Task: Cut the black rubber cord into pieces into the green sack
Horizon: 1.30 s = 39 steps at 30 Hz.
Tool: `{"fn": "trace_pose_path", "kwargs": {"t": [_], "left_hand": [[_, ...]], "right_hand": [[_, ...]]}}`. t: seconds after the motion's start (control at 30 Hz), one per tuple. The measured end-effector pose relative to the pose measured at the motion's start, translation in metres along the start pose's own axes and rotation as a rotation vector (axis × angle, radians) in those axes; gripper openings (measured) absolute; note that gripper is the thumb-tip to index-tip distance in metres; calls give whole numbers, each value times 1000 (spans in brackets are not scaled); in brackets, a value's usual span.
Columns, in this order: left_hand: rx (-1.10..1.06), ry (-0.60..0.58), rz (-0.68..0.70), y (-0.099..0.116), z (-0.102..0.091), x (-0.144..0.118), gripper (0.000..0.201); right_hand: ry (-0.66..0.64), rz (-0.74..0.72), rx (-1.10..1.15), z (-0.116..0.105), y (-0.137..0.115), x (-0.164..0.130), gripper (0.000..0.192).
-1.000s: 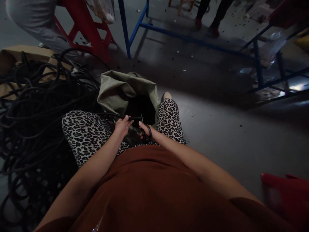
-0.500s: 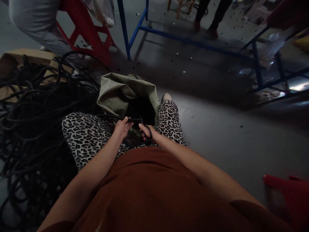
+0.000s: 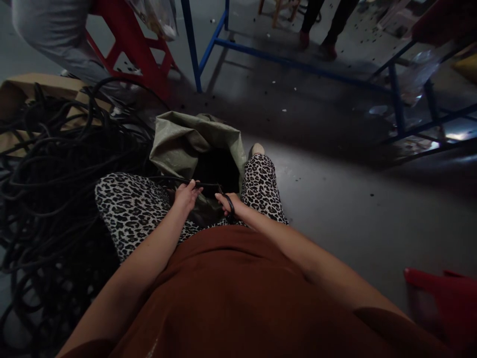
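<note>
Between my knees stands a greenish woven sack (image 3: 175,144), its mouth wide and its inside dark. My left hand (image 3: 186,195) grips a thin black rubber strip or tube (image 3: 206,184), whose end points right over the sack's mouth. The strip runs left across my knee toward a heap of black strips (image 3: 55,174). My right hand (image 3: 226,203) is closed on black-handled scissors (image 3: 231,205). Their blades are at the strip's right end; whether they touch it I cannot tell.
Behind the heap lies an opened cardboard box (image 3: 44,79). A person in grey trousers (image 3: 55,40) is near a red stool (image 3: 130,49) at upper left. A blue metal frame (image 3: 268,55) crosses the back. Another red stool (image 3: 439,293) stands at lower right.
My left hand has shifted slightly left along with the strip. The scissor blades, spread apart before, now look closer together. My right hand has barely moved.
</note>
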State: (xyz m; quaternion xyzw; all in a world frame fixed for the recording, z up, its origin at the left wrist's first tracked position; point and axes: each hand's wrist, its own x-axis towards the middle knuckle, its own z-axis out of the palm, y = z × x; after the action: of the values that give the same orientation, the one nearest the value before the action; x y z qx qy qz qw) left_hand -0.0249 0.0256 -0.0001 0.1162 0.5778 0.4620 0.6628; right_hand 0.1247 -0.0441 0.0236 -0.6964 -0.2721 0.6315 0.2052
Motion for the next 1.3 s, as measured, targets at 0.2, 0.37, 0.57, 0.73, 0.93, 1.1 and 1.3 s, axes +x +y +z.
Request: {"fn": "trace_pose_path", "kwargs": {"t": [0.2,0.37,0.57,0.73,0.93,1.1,1.3], "left_hand": [[20,-2,11,0,-1,1,11],[24,17,6,0,-1,1,11],[20,4,28,0,-2,3,11],[4,-17,64,0,-2,4,10],[-17,-27,70,1,0,4,10],[-34,-35,45,0,2,2,12],[-2,-40,34,-3,2,-2,8]], "right_hand": [[-9,12,-32,0,6,7,38],[-15,-2,-31,-1,6,6,37],[29,8,51,-2,4,2,36],[-49,39,150,-5,3,-7,41],[-163,96,135,-3,1,-15,48],[-166,101,157,-1,-6,-15,49],[-165,91,184,1,-8,-14,45]]}}
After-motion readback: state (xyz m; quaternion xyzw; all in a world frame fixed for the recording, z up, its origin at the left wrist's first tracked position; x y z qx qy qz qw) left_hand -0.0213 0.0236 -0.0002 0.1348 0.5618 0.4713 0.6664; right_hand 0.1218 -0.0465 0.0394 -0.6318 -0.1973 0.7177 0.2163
